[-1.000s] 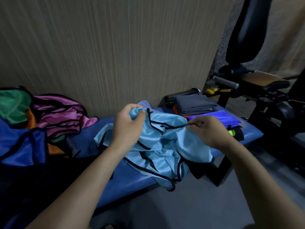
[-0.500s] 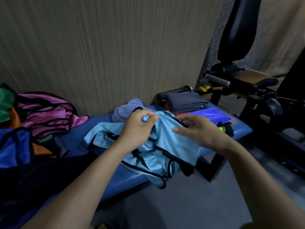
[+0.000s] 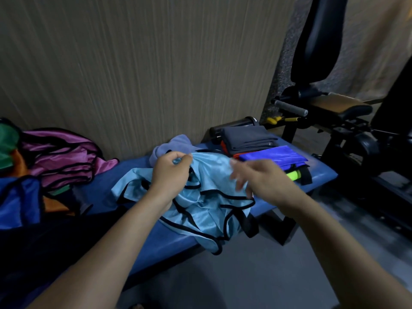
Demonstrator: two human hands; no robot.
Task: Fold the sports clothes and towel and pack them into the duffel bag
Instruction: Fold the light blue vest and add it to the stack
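Observation:
A light blue bib with black trim (image 3: 211, 175) lies crumpled on the blue bench (image 3: 321, 175), part of it hanging over the front edge. My left hand (image 3: 171, 172) pinches its upper edge. My right hand (image 3: 258, 179) hovers over the bib's right side with fingers spread, blurred, holding nothing. A pale purple towel (image 3: 171, 144) lies bunched behind the bib. To the right sit a folded grey garment (image 3: 247, 139) and a folded bright blue one (image 3: 276, 157). A dark bag (image 3: 33, 246) fills the lower left.
Magenta (image 3: 60, 157), green (image 3: 7, 143), orange and blue bibs (image 3: 20, 201) are heaped at the left. A black cylinder (image 3: 231, 126) lies against the wall. A neon yellow item (image 3: 293, 175) sits at the bench's right end. Black gym equipment (image 3: 334, 112) stands at the right.
My right hand let go of the bib's edge and drew back with fingers spread. My left hand kept its pinch on the cloth. The view shifted slightly.

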